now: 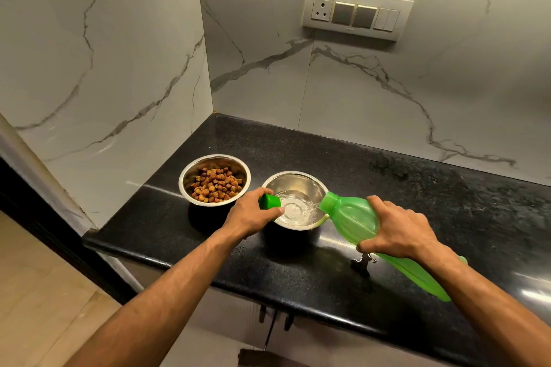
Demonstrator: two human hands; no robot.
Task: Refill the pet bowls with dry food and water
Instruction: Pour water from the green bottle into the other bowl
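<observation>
Two steel bowls stand side by side on the black counter point(417, 202). The left bowl point(186, 185) holds brown dry food pieces point(216, 183). The right bowl point(310, 185) has clear water point(298, 208) swirling in its bottom. My right hand point(393, 229) grips a green plastic bottle point(351, 214), tilted with its open mouth over the right bowl's rim, and water runs from it into the bowl. My left hand point(253, 213) is at the bowl's left rim, closed around the green bottle cap point(269, 201).
The counter sits in a corner of marble-patterned walls point(119, 68). A switch and socket panel point(357, 13) is on the back wall. A small wet patch point(362, 265) lies under my right hand. Cabinet handles point(275, 317) hang below the front edge.
</observation>
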